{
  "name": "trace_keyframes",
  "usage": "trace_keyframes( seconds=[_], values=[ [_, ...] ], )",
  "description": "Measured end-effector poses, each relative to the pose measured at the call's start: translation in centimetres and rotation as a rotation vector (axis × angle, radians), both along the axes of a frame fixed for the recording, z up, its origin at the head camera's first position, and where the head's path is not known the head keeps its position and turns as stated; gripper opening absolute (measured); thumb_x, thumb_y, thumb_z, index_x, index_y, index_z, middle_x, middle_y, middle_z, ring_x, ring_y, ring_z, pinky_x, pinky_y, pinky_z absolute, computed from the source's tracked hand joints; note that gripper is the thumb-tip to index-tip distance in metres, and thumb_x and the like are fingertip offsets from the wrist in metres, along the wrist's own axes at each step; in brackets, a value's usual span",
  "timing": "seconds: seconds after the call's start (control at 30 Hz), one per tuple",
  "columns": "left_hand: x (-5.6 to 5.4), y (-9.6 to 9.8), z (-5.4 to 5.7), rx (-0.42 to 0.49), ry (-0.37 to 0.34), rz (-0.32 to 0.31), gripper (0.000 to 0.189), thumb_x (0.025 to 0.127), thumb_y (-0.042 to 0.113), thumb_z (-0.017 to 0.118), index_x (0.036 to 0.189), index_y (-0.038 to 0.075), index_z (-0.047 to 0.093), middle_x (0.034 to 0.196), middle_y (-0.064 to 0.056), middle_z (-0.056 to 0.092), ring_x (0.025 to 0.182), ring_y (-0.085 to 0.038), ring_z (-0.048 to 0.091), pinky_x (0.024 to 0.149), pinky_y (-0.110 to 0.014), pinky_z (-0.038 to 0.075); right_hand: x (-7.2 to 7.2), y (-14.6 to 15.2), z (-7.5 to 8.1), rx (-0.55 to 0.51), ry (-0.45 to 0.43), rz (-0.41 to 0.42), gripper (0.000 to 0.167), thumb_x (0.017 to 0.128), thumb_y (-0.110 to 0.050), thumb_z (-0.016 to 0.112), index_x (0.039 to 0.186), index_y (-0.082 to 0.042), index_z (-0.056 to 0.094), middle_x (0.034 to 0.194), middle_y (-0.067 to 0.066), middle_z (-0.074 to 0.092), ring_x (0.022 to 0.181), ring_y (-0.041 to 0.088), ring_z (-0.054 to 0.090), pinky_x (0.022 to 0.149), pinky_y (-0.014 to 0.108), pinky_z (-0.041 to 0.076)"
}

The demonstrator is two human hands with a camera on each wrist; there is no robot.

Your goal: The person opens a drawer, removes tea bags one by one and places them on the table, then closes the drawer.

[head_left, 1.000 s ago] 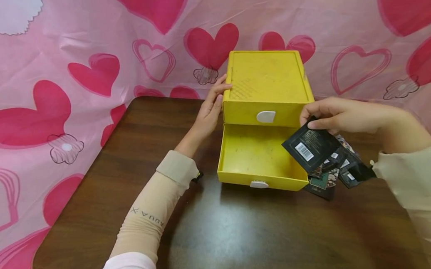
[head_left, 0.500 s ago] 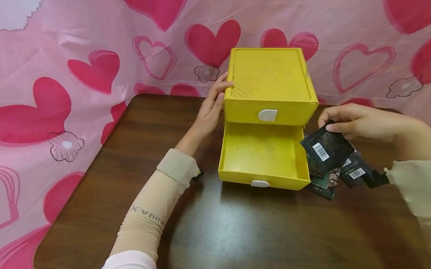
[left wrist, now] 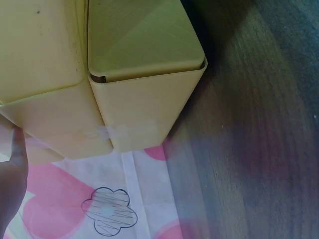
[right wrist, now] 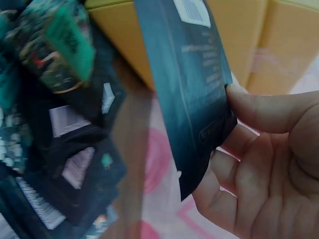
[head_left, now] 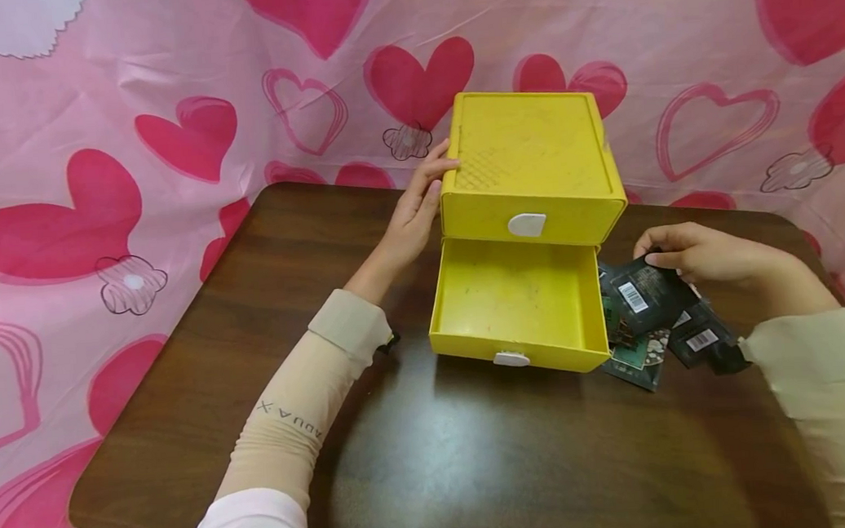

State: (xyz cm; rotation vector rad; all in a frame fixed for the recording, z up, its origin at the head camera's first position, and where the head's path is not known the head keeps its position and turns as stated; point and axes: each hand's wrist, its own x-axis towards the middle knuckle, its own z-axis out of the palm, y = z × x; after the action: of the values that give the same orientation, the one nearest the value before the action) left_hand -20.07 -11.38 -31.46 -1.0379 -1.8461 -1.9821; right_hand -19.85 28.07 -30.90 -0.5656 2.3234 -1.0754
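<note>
Behind held packet (head_left: 649,293), other packets (head_left: 652,352) partly hidden.

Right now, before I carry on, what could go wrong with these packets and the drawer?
The held packet is pinched near one end by the right hand, so it might slip or swing. The loose packets overlap beside the open lower drawer, so a nudge could scatter them. That drawer juts out below the yellow unit's top, so a knock might shift it, though the left hand rests against the side.

Wrinkled pink heart-print backdrop (head_left: 179,52), dark brown wood-grain table (head_left: 204,402), pale glare (head_left: 435,447) across it
</note>
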Motion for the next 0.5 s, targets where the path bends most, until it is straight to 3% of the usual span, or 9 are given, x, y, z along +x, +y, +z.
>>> trace_keyframes(
  seconds=[0.3,0.5],
  values=[
    [0.0,0.0,0.0,0.003,0.001,0.0,0.029,0.102,-0.007,0.03,0.129,-0.016,0.037,0.154,-0.029,0.016,0.14,-0.025,0.03,0.106,-0.041,0.038,-0.3,-1.3,-2.9,0.103,0.023,-0.038,0.014,0.101,0.0,0.045,0.11,0.006,0.053,0.086,0.01,0.054,0.061,0.019,0.048,0.052,0.028,0.045],
    [-1.8,-0.2,-1.7,0.006,0.006,-0.005,0.031,0.103,-0.003,0.031,0.132,-0.01,0.039,0.157,-0.016,0.019,0.139,-0.02,0.031,0.103,-0.042,0.041,-0.2,-1.8,-4.1,0.147,0.104,-0.033,0.016,0.102,-0.004,0.047,0.113,0.003,0.054,0.09,0.012,0.053,0.054,0.021,0.042,0.048,0.033,0.045]
  ],
)
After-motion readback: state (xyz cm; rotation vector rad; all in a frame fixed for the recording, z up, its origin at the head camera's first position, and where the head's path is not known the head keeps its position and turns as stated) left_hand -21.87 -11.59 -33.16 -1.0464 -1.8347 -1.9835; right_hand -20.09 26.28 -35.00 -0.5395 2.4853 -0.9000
